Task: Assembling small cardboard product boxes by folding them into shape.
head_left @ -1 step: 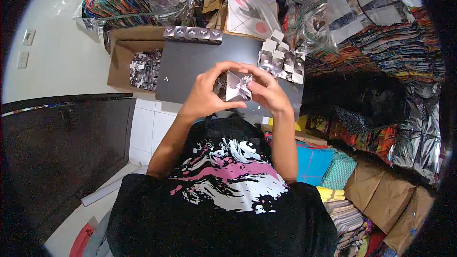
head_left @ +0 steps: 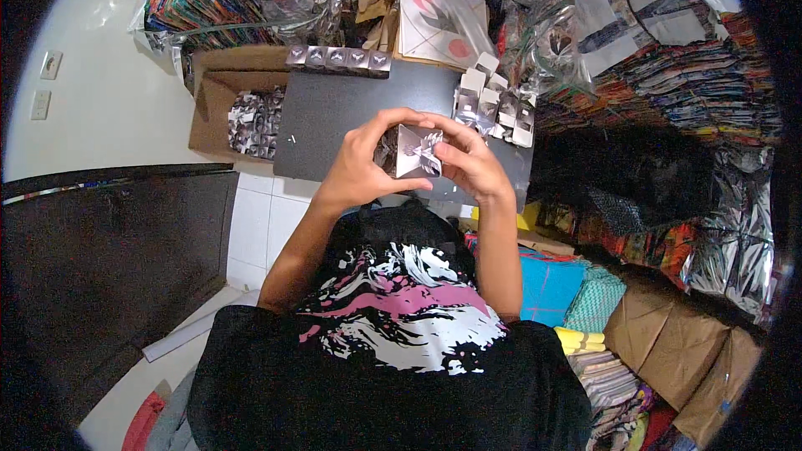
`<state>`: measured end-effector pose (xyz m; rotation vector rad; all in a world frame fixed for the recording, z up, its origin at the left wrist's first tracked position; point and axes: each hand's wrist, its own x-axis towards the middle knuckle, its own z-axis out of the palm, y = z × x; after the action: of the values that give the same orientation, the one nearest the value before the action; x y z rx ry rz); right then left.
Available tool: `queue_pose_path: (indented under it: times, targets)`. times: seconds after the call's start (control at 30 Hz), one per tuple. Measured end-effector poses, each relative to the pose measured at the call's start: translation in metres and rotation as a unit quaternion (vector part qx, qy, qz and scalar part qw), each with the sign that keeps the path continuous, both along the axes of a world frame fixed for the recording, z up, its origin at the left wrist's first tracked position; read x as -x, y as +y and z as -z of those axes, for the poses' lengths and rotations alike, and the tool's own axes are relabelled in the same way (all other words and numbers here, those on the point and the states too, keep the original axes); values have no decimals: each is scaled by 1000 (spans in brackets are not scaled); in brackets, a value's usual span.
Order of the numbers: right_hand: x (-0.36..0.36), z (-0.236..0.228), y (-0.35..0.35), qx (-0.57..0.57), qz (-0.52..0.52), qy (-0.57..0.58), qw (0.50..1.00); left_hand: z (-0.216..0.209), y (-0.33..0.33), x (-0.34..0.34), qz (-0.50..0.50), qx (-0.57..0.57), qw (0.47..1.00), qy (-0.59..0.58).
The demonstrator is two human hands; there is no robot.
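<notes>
Between both hands, above the near edge of the dark grey tabletop (head_left: 326,113), is a small printed cardboard box (head_left: 414,153) with a pale wing-like pattern on its face. My left hand (head_left: 365,160) curves round the box's left side, fingers over the far edge and thumb along the near edge. My right hand (head_left: 478,165) holds it from the right, thumb on the patterned face and fingers behind the far edge. The palms hide the box's sides. Beyond, a row of similar closed boxes (head_left: 337,60) lines the table's far edge.
At the table's right stand several small boxes with raised white flaps (head_left: 494,104). A brown carton (head_left: 210,121) on the left holds many small printed boxes. Tall stacks of folded, bagged goods (head_left: 702,83) crowd the right and back. A dark panel (head_left: 125,276) stands at the left.
My right thumb has shifted very slightly on the box's face. Otherwise the hands, the box and the surroundings look the same.
</notes>
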<state>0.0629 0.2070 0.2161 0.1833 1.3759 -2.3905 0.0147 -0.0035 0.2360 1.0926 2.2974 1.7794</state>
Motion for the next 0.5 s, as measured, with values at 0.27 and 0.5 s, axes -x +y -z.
queue_pose_path:
  times: [0.27, 0.5]
  targets:
    - [6, 5, 2, -81, -21, 9, 996, 2, 4, -2, -18, 7, 1000, 10]
    - [4, -8, 1, -117, -33, 4, 993, 6, -1, 0, -26, 10, 1000, -12]
